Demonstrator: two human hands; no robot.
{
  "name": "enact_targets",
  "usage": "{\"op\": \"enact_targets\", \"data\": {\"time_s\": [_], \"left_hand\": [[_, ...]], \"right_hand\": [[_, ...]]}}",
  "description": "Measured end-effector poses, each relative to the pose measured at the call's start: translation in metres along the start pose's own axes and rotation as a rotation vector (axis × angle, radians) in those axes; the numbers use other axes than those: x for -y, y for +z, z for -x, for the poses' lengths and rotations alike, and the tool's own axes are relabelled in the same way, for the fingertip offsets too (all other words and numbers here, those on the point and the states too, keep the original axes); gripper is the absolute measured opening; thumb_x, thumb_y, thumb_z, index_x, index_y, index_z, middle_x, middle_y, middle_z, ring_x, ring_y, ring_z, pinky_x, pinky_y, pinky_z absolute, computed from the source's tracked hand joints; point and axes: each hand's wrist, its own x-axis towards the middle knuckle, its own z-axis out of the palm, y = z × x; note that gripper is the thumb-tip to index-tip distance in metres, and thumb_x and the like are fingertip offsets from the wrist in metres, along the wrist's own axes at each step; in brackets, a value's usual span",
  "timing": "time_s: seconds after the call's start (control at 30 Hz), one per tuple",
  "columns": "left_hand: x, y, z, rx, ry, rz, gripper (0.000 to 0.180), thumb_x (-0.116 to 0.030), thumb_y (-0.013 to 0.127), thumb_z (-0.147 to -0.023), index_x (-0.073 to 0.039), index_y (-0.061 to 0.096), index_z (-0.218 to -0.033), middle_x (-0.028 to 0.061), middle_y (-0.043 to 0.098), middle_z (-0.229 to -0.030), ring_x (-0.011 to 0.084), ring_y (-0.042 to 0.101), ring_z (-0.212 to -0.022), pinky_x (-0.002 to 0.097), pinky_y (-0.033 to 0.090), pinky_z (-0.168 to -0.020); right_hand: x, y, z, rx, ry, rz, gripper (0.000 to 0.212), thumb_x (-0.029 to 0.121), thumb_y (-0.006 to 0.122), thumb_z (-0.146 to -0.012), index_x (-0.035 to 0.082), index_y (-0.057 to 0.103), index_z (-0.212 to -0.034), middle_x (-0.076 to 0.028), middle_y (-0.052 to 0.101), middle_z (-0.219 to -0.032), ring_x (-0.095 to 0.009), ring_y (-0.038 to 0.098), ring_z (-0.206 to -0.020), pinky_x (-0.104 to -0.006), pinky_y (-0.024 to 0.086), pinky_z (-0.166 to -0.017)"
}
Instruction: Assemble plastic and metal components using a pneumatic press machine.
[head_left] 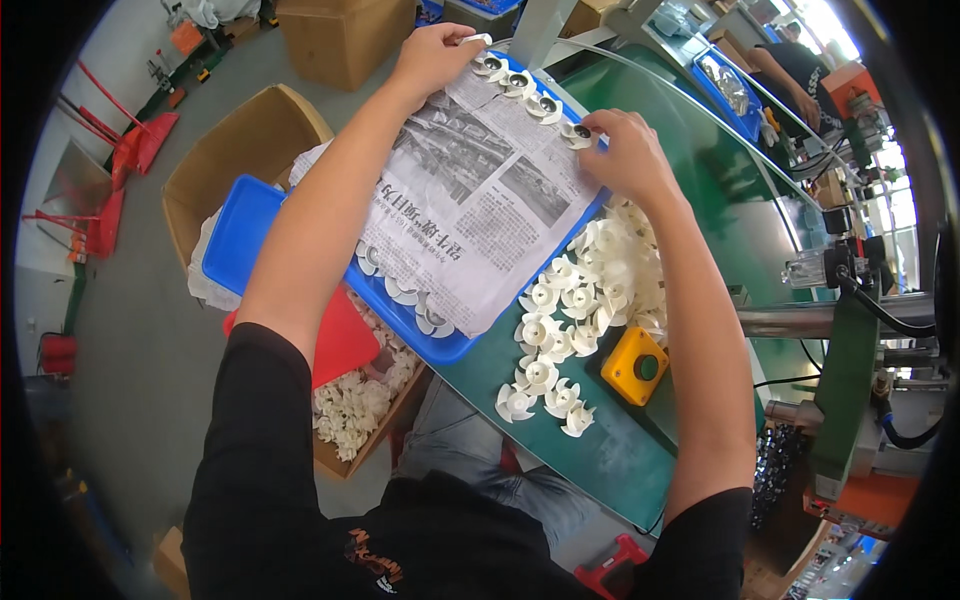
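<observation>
A sheet of newspaper (470, 200) lies in a blue tray (440, 348), over a layer of small white fan blades (430, 315) that show at its near edge. Along the far edge of the paper several white fan blades with dark centres (517, 84) stand in a row. At the row's right end my right hand (632, 155) pinches a fan blade (577, 136). My left hand (435, 62) is closed at the tray's far left corner, its fingertips on a small white piece (477, 40), probably a fan blade seen edge-on.
Loose white fan blades (580, 300) are heaped on the green table (610, 470) right of the tray. Beside them is a yellow box with a green button (635, 366). A machine (850, 360) stands at right. Another blue tray (235, 235) and cardboard boxes (240, 140) are at left.
</observation>
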Motion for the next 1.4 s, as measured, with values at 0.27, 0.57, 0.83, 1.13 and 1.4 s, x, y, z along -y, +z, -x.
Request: {"op": "enact_targets", "data": {"time_s": [0.27,0.57,0.83,1.13,1.4], "left_hand": [[0.005,-0.001,-0.002,-0.002,0.006,-0.008,0.045,-0.031,0.078,-0.092,-0.002,0.072,-0.127,0.0067,0.074,-0.11,0.0129,0.066,-0.096,0.0278,0.052,-0.083],[0.002,0.002,-0.002,0.006,0.001,-0.001,0.049,-0.031,0.079,-0.092,-0.001,0.07,-0.129,0.0087,0.074,-0.113,0.0142,0.067,-0.1,0.0281,0.053,-0.087],[0.005,0.001,-0.004,-0.015,0.029,-0.034,0.049,-0.032,0.078,-0.092,-0.001,0.07,-0.129,0.0086,0.074,-0.113,0.0146,0.068,-0.099,0.0288,0.053,-0.087],[0.01,0.0,-0.006,0.006,0.016,0.01,0.048,-0.03,0.079,-0.092,0.0,0.069,-0.129,0.0083,0.074,-0.113,0.014,0.068,-0.099,0.0282,0.054,-0.086],[0.008,0.002,-0.003,0.006,0.038,0.004,0.048,-0.029,0.079,-0.092,0.001,0.069,-0.128,0.0072,0.074,-0.111,0.0126,0.067,-0.097,0.027,0.053,-0.083]], "right_hand": [[-0.003,-0.01,0.006,0.048,-0.016,0.078,0.043,0.02,0.07,-0.077,0.005,0.072,-0.117,-0.013,0.071,-0.115,-0.035,0.06,-0.116,-0.0462,0.044,-0.105],[0.008,0.016,-0.028,-0.138,-0.114,-0.068,0.049,0.028,0.074,-0.083,0.004,0.067,-0.125,-0.016,0.07,-0.122,-0.036,0.061,-0.12,-0.0455,0.046,-0.105],[0.01,0.011,-0.034,0.013,-0.034,-0.048,0.034,0.02,0.071,-0.081,0.002,0.074,-0.11,-0.016,0.072,-0.108,-0.034,0.066,-0.106,-0.0424,0.051,-0.097],[0.002,0.02,-0.037,-0.166,-0.096,0.014,0.043,0.025,0.067,-0.083,0.004,0.074,-0.119,-0.018,0.071,-0.116,-0.036,0.062,-0.12,-0.0479,0.046,-0.107],[0.023,0.04,-0.077,-0.11,-0.121,-0.137,0.05,0.03,0.075,-0.08,0.003,0.073,-0.122,-0.019,0.072,-0.118,-0.035,0.068,-0.11,-0.0438,0.051,-0.099]]}}
